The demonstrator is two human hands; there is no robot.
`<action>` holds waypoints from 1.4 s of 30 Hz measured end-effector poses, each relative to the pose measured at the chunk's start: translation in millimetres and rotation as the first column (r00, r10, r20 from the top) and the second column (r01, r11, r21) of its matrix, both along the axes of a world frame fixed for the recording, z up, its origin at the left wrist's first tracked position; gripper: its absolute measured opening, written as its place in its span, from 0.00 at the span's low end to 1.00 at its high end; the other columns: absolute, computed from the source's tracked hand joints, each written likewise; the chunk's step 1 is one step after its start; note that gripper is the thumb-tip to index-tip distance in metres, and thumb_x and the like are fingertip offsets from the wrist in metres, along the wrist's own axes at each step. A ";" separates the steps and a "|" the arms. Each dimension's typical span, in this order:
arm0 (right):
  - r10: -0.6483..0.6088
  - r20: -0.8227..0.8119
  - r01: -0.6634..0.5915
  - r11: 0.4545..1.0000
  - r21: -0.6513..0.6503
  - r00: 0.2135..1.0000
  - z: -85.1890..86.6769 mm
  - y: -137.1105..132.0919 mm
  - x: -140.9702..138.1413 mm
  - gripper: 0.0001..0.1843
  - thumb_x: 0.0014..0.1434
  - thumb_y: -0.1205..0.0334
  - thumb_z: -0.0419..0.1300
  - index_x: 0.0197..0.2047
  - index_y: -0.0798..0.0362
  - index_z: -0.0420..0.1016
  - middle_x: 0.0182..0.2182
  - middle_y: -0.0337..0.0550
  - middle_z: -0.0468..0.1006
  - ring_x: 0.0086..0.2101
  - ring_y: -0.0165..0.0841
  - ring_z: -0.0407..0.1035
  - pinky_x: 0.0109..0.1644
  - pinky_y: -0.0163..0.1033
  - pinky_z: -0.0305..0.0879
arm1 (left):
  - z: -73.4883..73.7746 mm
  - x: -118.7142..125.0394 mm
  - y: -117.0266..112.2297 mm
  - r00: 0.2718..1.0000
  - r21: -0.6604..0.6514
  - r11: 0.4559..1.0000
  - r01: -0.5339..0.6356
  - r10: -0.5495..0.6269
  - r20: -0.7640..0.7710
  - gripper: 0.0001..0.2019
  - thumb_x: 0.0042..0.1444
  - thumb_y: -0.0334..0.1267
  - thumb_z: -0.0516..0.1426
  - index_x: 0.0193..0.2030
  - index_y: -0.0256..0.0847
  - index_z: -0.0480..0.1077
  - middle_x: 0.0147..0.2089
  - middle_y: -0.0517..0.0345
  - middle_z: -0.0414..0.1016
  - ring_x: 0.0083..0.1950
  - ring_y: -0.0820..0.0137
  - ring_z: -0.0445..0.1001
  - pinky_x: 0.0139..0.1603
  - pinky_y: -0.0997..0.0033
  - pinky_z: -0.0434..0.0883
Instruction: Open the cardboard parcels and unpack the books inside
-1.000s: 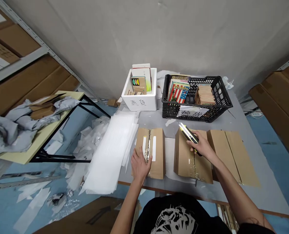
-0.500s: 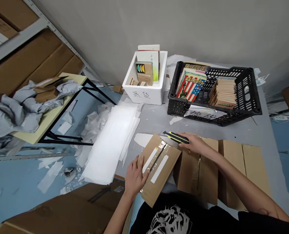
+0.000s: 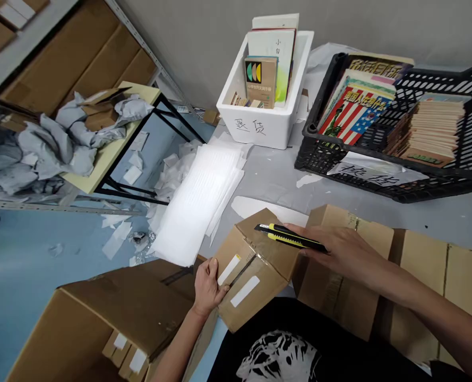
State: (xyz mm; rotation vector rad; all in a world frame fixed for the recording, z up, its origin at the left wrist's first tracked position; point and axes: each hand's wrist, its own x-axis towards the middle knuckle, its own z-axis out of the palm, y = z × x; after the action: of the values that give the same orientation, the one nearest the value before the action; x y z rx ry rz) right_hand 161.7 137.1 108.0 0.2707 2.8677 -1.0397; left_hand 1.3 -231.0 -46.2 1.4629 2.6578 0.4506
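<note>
Head view, from just above the person's shoulders: the left hand (image 3: 208, 286) is closed on the near edge of a small taped cardboard parcel (image 3: 255, 270), which sits tilted with one corner raised above a grey table (image 3: 267, 185). The right hand (image 3: 339, 249) is clenched around a yellow-and-black utility knife (image 3: 291, 236), its tip reaching over the parcel's upper flap; whether it touches the cardboard is hard to tell from here. Just right of the parcel, under the right forearm, stands a cardboard box (image 3: 339, 302). Up and to the left of the parcel lies a stack of white foam sheets (image 3: 198, 204). Straight beyond it is a white foam box (image 3: 255, 127) holding books, and further right a black plastic crate (image 3: 309, 129) holds more. An open carton (image 3: 100, 318) sits to the parcel's lower left.
</note>
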 end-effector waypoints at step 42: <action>0.177 -0.011 -0.170 0.961 0.220 0.984 6.8 -17.4 1.3 0.31 0.58 0.64 0.57 0.64 0.39 0.59 0.39 0.39 0.81 0.33 0.35 0.76 0.31 0.35 0.65 | 12.1 4.3 17.6 0.997 -0.091 0.994 -0.060 0.064 0.034 0.37 0.58 0.59 0.43 0.67 0.34 0.51 0.51 0.41 0.66 0.46 0.57 0.64 0.45 0.57 0.63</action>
State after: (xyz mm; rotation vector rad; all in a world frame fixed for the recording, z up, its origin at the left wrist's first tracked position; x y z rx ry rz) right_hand 163.0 119.7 114.8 0.0140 2.9688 -0.7057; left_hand 5.7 -213.4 -34.1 1.3379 2.6639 0.3538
